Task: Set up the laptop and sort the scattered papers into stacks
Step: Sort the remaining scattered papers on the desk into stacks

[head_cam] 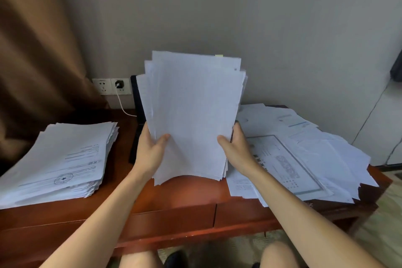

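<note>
An upright bundle of white papers point(191, 111) stands over the middle of the wooden desk point(174, 209), its lower edge just above the desktop. My left hand point(150, 150) grips its left edge and my right hand point(235, 148) grips its right edge, thumbs on the front sheet. A neat thick stack of printed papers point(63, 159) lies on the desk's left. Scattered loose papers point(304, 154) cover the desk's right side. The open black laptop point(137, 102) sits behind the bundle, mostly hidden; only its left edge shows.
A wall socket point(112, 86) with a white charger cable plugged in is behind the desk at the left. A brown curtain point(39, 61) hangs at the far left. The desk's drawer fronts face me, and my knees show below its edge.
</note>
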